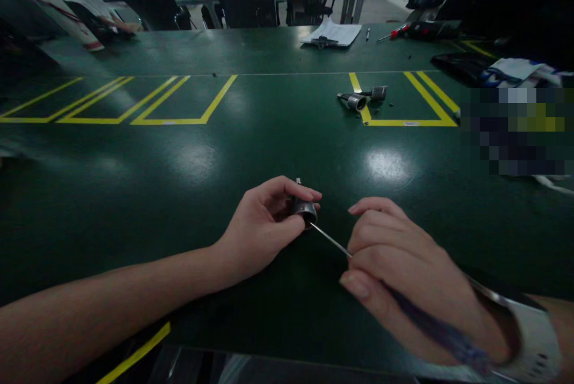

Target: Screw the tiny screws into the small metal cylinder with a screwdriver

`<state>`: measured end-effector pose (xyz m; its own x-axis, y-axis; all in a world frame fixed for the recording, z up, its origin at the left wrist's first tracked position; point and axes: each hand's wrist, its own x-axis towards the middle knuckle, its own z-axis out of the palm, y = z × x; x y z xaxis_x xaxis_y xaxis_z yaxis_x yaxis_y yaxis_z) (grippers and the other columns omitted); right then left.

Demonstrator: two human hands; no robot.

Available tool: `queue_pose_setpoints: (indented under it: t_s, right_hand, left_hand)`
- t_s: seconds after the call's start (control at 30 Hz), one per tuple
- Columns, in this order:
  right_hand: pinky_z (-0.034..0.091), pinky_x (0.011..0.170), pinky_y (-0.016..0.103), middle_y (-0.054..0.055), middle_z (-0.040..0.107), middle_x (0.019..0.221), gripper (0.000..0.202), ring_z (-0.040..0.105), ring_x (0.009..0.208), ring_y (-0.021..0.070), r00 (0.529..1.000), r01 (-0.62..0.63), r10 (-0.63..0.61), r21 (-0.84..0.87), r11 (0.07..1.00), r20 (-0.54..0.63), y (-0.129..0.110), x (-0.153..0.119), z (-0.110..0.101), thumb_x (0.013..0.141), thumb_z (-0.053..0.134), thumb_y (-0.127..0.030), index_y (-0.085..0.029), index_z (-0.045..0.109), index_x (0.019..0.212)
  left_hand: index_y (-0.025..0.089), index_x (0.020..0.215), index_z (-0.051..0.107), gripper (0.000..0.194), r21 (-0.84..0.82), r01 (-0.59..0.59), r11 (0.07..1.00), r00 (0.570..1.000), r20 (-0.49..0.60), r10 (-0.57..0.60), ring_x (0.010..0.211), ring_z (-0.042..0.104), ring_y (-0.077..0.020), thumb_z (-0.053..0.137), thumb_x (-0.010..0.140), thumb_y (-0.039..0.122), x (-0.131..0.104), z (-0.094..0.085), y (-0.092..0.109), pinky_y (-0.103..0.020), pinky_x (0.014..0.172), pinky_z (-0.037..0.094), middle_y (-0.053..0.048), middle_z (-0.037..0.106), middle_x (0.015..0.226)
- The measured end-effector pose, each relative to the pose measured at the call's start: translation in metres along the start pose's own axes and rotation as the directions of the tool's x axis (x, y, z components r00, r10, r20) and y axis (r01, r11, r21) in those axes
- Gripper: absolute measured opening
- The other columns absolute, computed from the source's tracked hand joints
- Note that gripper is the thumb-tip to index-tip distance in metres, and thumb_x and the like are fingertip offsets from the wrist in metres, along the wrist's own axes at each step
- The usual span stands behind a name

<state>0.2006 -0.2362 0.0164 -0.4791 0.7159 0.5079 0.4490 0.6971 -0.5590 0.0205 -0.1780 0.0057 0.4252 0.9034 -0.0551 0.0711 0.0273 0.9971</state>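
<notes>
Above the near half of the green table (pixel 192 192), the left hand (pixel 264 225) has its grip closed around a cup-shaped metal part (pixel 307 210), thumb on the near side and fingers over the top; whether the part touches the surface beneath is hard to tell. The part's narrow stem points away from the person, and its open mouth faces back and a little to the right. Opposite, the right hand (pixel 399 264) curls its grip round a thin-shafted tool, probably a screwdriver (pixel 332 240), thumb below and fingers bent over it, the index finger partly lifted. The tool's long axis runs slantwise from the right palm, forward and leftward, to the mouth of the part, so the cup lies ahead and left of the right hand and directly within the left. The tip meets the opening, though how deep it reaches cannot be told. A pale wristband (pixel 536 336) circles the right wrist. Farther off, ahead and right, two similar metal parts (pixel 357 102) (pixel 379 93) lie side by side across a corner of yellow tape (pixel 412 124), small dark bits near them. Beyond, a clipboard with papers (pixel 332 34), a pen (pixel 368 33) and a red-handled screwdriver (pixel 394 32) lie toward the far edge, with black chairs (pixel 249 2) behind.
</notes>
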Motion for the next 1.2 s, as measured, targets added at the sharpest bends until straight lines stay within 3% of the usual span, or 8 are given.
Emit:
queue_pose_setpoints:
  t_s: [0.07,0.17,0.23,0.33,0.67,0.87,1.03,1.2]
  right_hand:
    - [0.043,0.084,0.038,-0.002,0.049,0.053,0.032,0.047,0.053,0.0109,0.976,-0.197,0.215,0.258,0.946,-0.044,0.006,0.002,-0.008,0.089,0.044,-0.021,-0.017,0.051,0.058]
    - [0.047,0.080,0.037,-0.005,0.038,0.040,0.045,0.041,0.043,0.0100,0.809,-0.496,0.584,0.612,0.616,0.067,0.023,0.006,-0.017,0.088,0.046,-0.032,-0.019,0.043,0.045]
    - [0.049,0.076,0.037,-0.006,0.033,0.036,0.046,0.038,0.040,0.0100,0.733,-0.551,0.657,0.720,0.422,0.176,0.034,0.009,-0.020,0.084,0.051,-0.032,-0.020,0.039,0.041]
    - [0.050,0.072,0.035,-0.006,0.031,0.034,0.046,0.035,0.038,0.0097,0.704,-0.552,0.678,0.762,0.339,0.208,0.044,0.012,-0.022,0.081,0.053,-0.030,-0.020,0.040,0.039]
    - [0.048,0.072,0.034,-0.006,0.033,0.035,0.046,0.041,0.042,0.0109,0.734,-0.554,0.663,0.697,0.456,0.149,0.043,0.005,-0.017,0.080,0.058,-0.032,-0.020,0.043,0.038]
    - [0.031,0.039,0.024,-0.005,0.036,0.039,0.046,0.035,0.037,0.0081,0.795,-0.564,0.598,0.481,0.671,0.099,0.036,0.004,-0.020,0.085,0.054,-0.036,-0.019,0.044,0.044]
    - [0.044,0.056,0.027,-0.005,0.037,0.044,0.040,0.043,0.045,0.0094,0.965,-0.232,0.255,0.254,0.939,-0.062,0.020,0.003,-0.019,0.090,0.044,-0.021,-0.019,0.042,0.050]
    - [0.047,0.075,0.037,-0.003,0.042,0.050,0.030,0.042,0.050,0.0102,0.995,0.000,0.014,0.143,0.990,-0.100,0.012,0.000,-0.023,0.091,0.037,-0.017,-0.018,0.047,0.062]
  left_hand:
    - [0.014,0.084,0.058,0.015,0.011,0.002,1.000,1.000,-0.001,-0.002,0.093,0.066,-0.0168,0.060,0.071,0.006,0.001,-0.002,0.000,-0.031,0.084,0.053,-0.005,0.068,0.100]
    - [0.014,0.087,0.057,0.017,-0.001,0.010,1.000,1.000,0.018,-0.010,0.095,0.065,-0.0180,0.060,0.072,0.007,0.002,-0.004,0.001,-0.032,0.084,0.053,-0.006,0.067,0.104]
    - [0.014,0.091,0.056,0.021,-0.014,0.019,1.000,0.999,0.041,-0.019,0.098,0.064,-0.0187,0.060,0.072,0.005,0.002,-0.005,0.002,-0.033,0.085,0.053,-0.007,0.065,0.107]
    - [0.015,0.095,0.054,0.028,-0.033,0.021,0.999,0.998,0.058,-0.019,0.101,0.063,-0.0191,0.060,0.071,0.002,0.001,-0.006,0.003,-0.034,0.087,0.052,-0.007,0.064,0.111]
    - [0.014,0.095,0.055,0.028,-0.056,0.037,0.998,0.998,0.059,-0.034,0.099,0.064,-0.0184,0.061,0.070,0.003,0.000,-0.005,0.005,-0.033,0.087,0.052,-0.007,0.064,0.111]
    - [0.015,0.105,0.057,0.034,-0.088,0.070,0.994,0.993,0.098,-0.061,0.096,0.064,-0.0181,0.064,0.072,0.008,-0.001,-0.008,0.003,-0.030,0.084,0.053,-0.007,0.066,0.107]
    - [0.016,0.103,0.060,0.031,-0.137,0.022,0.990,0.999,0.045,-0.016,0.097,0.064,-0.0179,0.068,0.073,0.012,-0.001,-0.009,0.003,-0.030,0.086,0.053,-0.007,0.067,0.108]
    - [0.020,0.099,0.061,0.024,-0.183,-0.020,0.983,0.998,0.047,0.029,0.089,0.066,-0.0147,0.066,0.077,0.014,-0.001,-0.009,0.001,-0.026,0.078,0.055,-0.004,0.068,0.107]
